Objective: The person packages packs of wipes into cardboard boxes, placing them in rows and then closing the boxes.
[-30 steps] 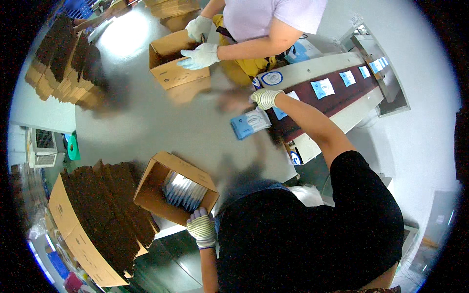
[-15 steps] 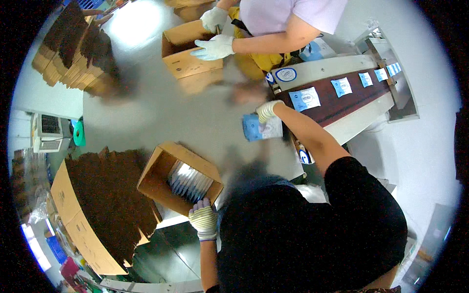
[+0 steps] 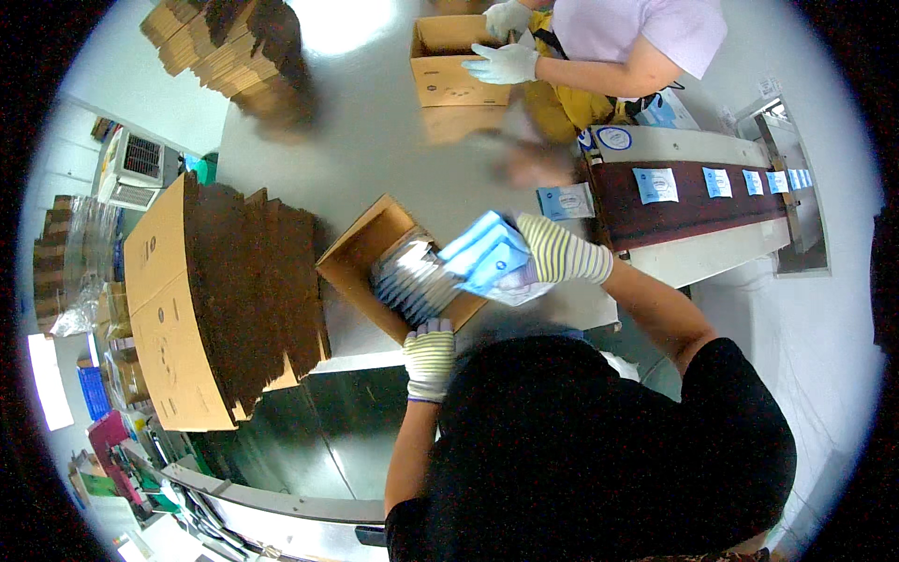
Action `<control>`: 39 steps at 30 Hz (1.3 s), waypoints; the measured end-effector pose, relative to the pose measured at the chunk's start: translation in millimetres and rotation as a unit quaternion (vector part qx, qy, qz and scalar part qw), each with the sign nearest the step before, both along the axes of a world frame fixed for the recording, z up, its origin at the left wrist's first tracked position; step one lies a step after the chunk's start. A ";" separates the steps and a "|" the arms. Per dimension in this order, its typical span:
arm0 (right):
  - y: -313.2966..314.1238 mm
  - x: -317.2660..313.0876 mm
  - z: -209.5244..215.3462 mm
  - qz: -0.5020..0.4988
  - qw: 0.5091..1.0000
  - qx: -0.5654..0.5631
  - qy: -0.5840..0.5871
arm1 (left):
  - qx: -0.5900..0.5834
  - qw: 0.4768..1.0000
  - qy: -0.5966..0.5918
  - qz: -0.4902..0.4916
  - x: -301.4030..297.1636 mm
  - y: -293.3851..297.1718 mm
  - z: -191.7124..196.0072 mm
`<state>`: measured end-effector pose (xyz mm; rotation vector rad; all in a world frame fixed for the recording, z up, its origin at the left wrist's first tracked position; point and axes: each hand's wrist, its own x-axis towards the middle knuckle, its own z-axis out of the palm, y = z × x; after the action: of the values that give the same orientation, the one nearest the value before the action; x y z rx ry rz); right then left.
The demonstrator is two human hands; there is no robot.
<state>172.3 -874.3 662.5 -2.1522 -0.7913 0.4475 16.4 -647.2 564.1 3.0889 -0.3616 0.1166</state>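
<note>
Right grip (image 3: pixel 565 250) pinching held packets (image 3: pixel 493 262), at least two, swung from the belt (image 3: pixel 660 225) end to the mouth of the near box (image 3: pixel 361 253); load now meets the packet row (image 3: pixel 407 281) inside, too overlapped to count. Left grip (image 3: pixel 430 361) on box rim, worktop (image 3: pixel 365 140) front edge. Loose packet (image 3: pixel 566 201): one showing, right edge. Belt packets (image 3: pixel 655 184): four distinct, others bunched beyond. Open boxes: two, far box (image 3: pixel 459 89) at co-worker's gloved hands (image 3: pixel 501 63).

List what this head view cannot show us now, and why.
Head view:
How many blue-and-white packets the right hand holds: they overlap.
Floor of the open box: hidden by silvery packets inside.
The co-worker's head: cut off by the top edge.
Pinkish patch on the table: blurred.
</note>
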 end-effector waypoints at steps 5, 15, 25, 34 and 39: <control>124.6 4.8 34.0 0.198 0.959 -0.026 -0.199 | -0.003 0.999 0.032 -0.013 -9.2 1.5 -6.5; 157.1 -5.2 -45.2 0.238 0.917 -0.192 -0.257 | -0.002 1.000 -0.009 0.000 -27.0 13.8 7.4; 136.7 -20.4 -36.5 0.171 0.922 -0.229 -0.261 | -0.053 0.998 -0.016 -0.044 -10.5 12.9 13.3; 208.3 21.9 -95.5 0.209 0.847 -0.360 -0.332 | -0.048 0.998 0.026 -0.025 -10.2 11.1 12.7; 204.6 27.4 -106.3 0.210 0.858 -0.320 -0.342 | -0.053 0.998 0.005 -0.020 -8.0 12.3 16.1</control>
<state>199.7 -669.7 556.2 -2.8037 -1.7308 0.1443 8.4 -635.0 580.1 2.9742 -0.4025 0.1151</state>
